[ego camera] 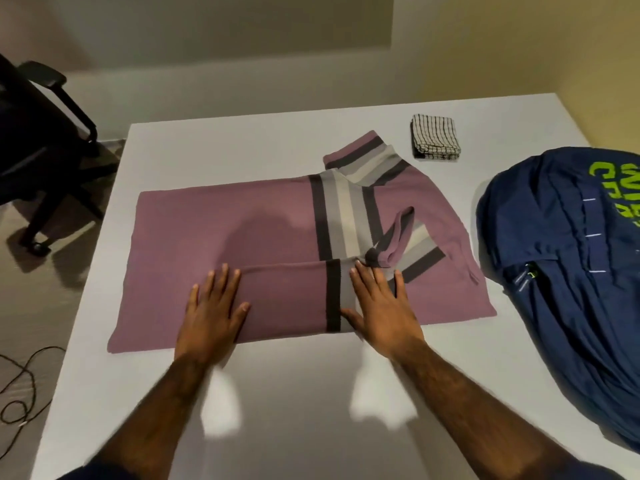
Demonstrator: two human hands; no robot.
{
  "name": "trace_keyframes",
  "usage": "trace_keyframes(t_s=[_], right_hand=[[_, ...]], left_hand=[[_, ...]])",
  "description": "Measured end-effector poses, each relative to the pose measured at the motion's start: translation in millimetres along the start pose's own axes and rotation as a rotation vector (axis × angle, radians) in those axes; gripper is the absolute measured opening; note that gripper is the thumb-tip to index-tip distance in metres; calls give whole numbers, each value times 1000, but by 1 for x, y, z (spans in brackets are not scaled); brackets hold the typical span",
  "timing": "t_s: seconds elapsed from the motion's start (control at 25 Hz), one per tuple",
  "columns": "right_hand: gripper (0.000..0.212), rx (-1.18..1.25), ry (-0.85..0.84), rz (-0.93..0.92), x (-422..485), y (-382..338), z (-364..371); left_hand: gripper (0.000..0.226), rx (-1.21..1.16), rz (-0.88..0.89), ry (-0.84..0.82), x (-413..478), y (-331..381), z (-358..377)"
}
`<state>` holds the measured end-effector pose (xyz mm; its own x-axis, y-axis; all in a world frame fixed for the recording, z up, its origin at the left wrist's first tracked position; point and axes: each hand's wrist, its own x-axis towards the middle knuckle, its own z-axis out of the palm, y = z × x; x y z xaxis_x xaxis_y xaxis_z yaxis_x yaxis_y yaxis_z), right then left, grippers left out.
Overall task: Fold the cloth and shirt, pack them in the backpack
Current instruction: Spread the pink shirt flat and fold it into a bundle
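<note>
Head view. The shirt (277, 230) lies flat across the middle of the table (242, 393), hem to the person's left and shoulders to the right, toward the backpack (554, 237). Its near long side is turned over onto the body as a narrow band. Both hands rest on that band. The left hand (211, 310) lies palm down at the band's left end, fingers straight and spread, gripping nothing. The right hand (377, 306) lies palm down on the striped part, fingers likewise straight, gripping nothing. Judgement: the flat palms are there to press the new fold and hold the layers from slipping, not to lift.

The cloth (434, 136) sits at the far right of the table as a small squared stack, apart from the shirt's far sleeve; it appears already folded and set out of the working area. The backpack lies on its side at the right edge, near the shirt's shoulder, within reach for packing; whether it is open cannot be told.

Condition of the shirt: mauve knit with dark grey, pale grey and cream stripes across chest and sleeves. The near sleeve lies crumpled over the fold, cuff raised. The far sleeve sticks out unfolded. The fabric looks soft and limp
</note>
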<state>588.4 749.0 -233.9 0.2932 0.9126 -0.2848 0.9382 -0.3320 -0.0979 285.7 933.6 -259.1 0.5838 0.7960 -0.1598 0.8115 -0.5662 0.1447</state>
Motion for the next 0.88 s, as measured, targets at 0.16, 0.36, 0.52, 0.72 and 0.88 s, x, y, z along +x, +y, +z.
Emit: trace_keyframes(t_s=[0.16, 0.36, 0.52, 0.72, 0.88], right_hand=[[80, -50, 15, -14, -16, 60, -1], [79, -4, 129, 160, -17, 102, 5], [70, 110, 314, 387, -20, 71, -8], [61, 72, 337, 94, -1, -43, -16], [66, 6, 164, -212, 39, -147, -7]], left_hand=[[78, 26, -90, -48, -16, -42, -10], [82, 40, -248, -65, -39, -92, -18], [67, 96, -435, 16, -51, -133, -35], [56, 140, -289, 35, -48, -148, -52], [57, 99, -133, -42, -21, -147, -56]])
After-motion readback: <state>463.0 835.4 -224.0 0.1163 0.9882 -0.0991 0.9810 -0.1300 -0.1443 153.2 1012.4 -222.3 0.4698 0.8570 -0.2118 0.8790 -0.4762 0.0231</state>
